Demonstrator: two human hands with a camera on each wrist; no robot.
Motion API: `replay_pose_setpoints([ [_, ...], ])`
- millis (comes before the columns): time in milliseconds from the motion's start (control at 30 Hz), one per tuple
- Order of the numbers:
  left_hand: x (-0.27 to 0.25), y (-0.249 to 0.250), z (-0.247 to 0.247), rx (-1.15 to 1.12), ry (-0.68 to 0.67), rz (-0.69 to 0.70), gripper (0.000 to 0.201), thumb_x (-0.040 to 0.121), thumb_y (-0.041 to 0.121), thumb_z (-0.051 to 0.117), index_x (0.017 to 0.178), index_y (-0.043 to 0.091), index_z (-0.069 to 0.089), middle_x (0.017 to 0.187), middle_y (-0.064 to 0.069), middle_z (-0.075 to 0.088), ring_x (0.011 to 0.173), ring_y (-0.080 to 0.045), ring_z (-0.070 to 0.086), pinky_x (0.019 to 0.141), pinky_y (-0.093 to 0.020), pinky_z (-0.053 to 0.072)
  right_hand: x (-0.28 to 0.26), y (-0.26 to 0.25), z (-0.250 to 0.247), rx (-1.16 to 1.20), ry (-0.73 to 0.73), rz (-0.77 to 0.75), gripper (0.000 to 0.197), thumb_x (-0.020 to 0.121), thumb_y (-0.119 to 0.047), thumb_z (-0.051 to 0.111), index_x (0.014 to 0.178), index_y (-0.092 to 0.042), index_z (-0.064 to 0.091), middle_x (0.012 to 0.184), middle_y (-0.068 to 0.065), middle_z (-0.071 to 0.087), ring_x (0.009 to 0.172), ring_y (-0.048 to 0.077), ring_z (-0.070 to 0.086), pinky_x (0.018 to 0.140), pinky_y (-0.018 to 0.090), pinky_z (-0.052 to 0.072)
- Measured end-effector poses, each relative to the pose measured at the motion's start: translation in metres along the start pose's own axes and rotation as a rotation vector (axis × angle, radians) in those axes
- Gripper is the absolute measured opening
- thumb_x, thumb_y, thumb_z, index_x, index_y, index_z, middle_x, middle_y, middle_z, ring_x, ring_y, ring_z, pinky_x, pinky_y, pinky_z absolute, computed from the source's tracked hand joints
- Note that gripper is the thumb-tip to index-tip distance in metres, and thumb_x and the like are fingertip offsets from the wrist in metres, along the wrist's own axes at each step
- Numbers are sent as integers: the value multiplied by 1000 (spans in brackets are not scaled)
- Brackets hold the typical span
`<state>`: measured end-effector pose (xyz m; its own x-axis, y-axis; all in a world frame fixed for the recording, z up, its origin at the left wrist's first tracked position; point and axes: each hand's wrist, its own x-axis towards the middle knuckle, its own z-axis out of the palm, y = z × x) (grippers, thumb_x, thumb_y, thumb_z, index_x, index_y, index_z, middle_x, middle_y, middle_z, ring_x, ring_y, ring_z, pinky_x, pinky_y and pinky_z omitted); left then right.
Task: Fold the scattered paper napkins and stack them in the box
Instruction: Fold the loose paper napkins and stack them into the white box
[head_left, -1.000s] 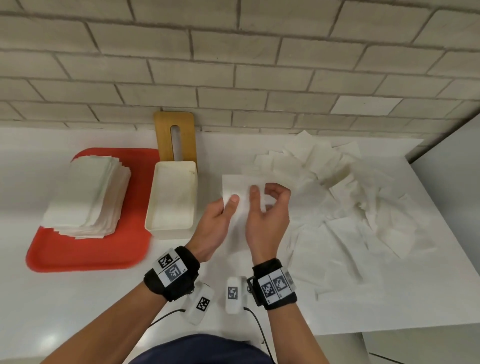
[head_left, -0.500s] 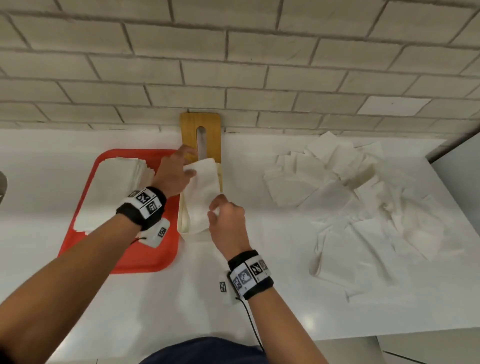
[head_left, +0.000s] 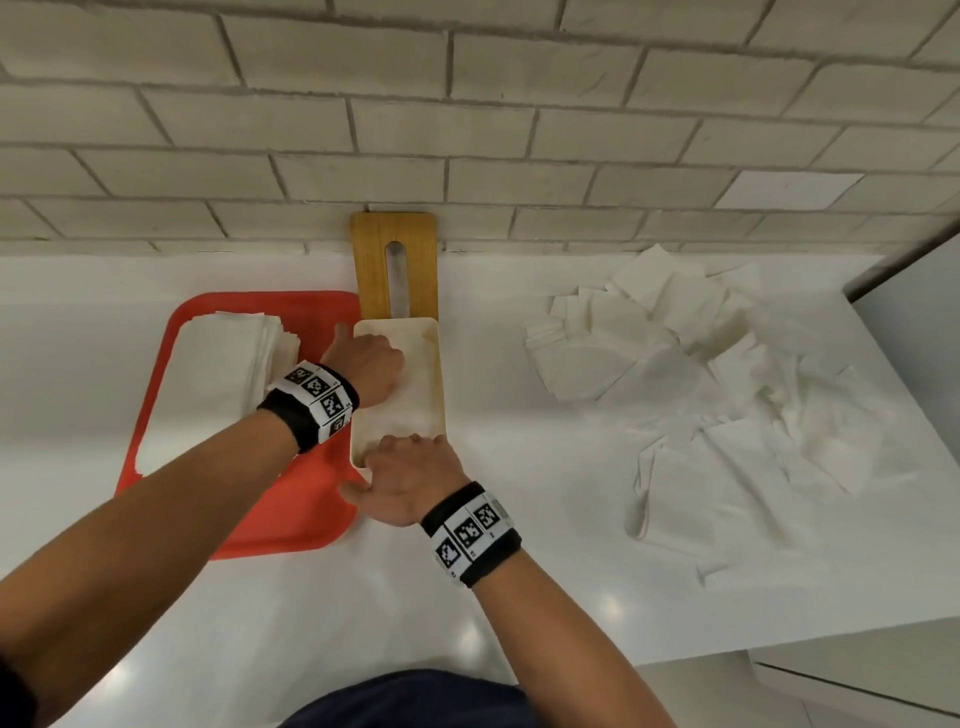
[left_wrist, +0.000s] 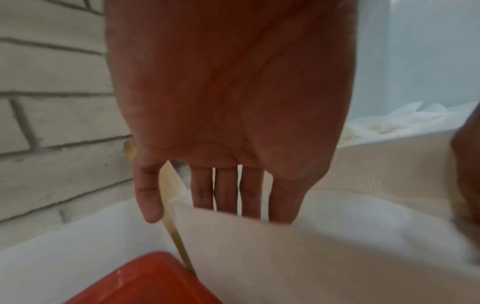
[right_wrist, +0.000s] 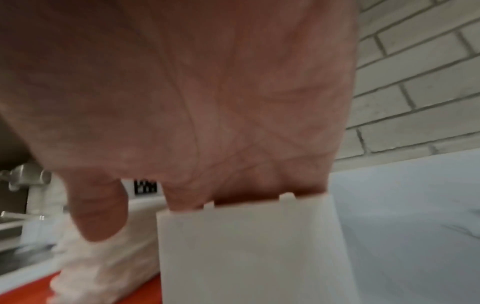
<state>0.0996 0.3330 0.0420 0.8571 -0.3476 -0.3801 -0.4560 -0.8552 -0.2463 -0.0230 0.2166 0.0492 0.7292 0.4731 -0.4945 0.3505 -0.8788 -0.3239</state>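
A big pile (head_left: 701, 395) of loose napkins lies on the right of the counter (head_left: 519, 597), well apart from the box (head_left: 439, 374). In the box, the left hand (head_left: 369, 364) presses a folded napkin (left_wrist: 259, 246) down with flat fingers (left_wrist: 226, 191). The right hand (head_left: 410, 478) hooks over the near end, fingertips hidden, and the napkin could pop open when the hands lift.

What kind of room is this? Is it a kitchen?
Probably a kitchen or canteen counter, though I can't be sure. There's a white counter against a brick wall, a red tray like the ones for food, and what looks like a tap off to one side.
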Motion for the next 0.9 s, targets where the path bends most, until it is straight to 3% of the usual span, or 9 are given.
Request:
replay_pose_setpoints([
  [133,2,2,2,-82,-84,-40,23,106,26,47,122,17,60,118,-7,64,108,-31,64,105,-57,40,4,5,3,19,-53,43,70,100,-78,29,149,-38,58,147,6,62,132,32,59,106,51,43],
  [233,-6,5,-4,-214,100,-91,31,106,33,50,134,23,60,130,-6,68,118,-32,64,104,-53,42,-25,22,-3,156,364,12,51,106,-64,39,120,-30,74,114,2,73,101,30,70,87,44,59],
  [333,-33,35,-19,-478,408,-129,19,105,29,55,118,21,66,119,-3,73,111,-35,66,94,-50,50,-76,78,3,354,799,48,22,104,-41,49,109,-30,68,100,-9,71,87,20,69,71,38,59],
  [433,-64,94,-34,-694,597,-74,4,99,22,62,98,20,65,94,-1,72,92,-31,69,76,-47,57,-131,175,21,470,819,311,15,98,-34,54,108,-31,65,99,-8,73,92,19,71,77,41,60],
  [500,-69,141,-34,-815,537,4,4,97,19,65,94,20,67,88,1,74,82,-26,70,73,-44,59,-164,244,35,423,672,657,20,101,-36,56,112,-21,66,108,6,75,105,32,70,88,44,58],
  [567,-64,191,-34,-891,382,62,8,98,23,63,94,23,70,91,3,75,84,-22,70,77,-42,60,-192,294,48,449,489,1000,52,104,-55,53,123,-9,66,126,20,71,119,42,66,100,46,54],
  [633,-47,240,-28,-901,194,49,14,101,33,59,101,25,70,101,2,75,94,-24,70,85,-43,60,-208,316,59,504,365,1150,81,98,-74,53,136,-3,62,137,23,64,126,43,63,104,47,51],
  [767,-10,328,-24,-1009,-113,19,40,108,43,53,133,13,62,127,-15,69,117,-35,65,100,-43,54,-203,322,76,615,413,1127,87,91,-76,64,141,-5,55,140,19,63,129,40,62,105,47,51],
  [900,8,383,-32,-1300,-178,-137,66,102,43,67,154,9,44,145,-16,57,132,-32,58,102,-32,48,-199,325,89,890,586,862,51,96,-31,78,135,-5,59,123,14,71,118,33,68,95,32,53],
])
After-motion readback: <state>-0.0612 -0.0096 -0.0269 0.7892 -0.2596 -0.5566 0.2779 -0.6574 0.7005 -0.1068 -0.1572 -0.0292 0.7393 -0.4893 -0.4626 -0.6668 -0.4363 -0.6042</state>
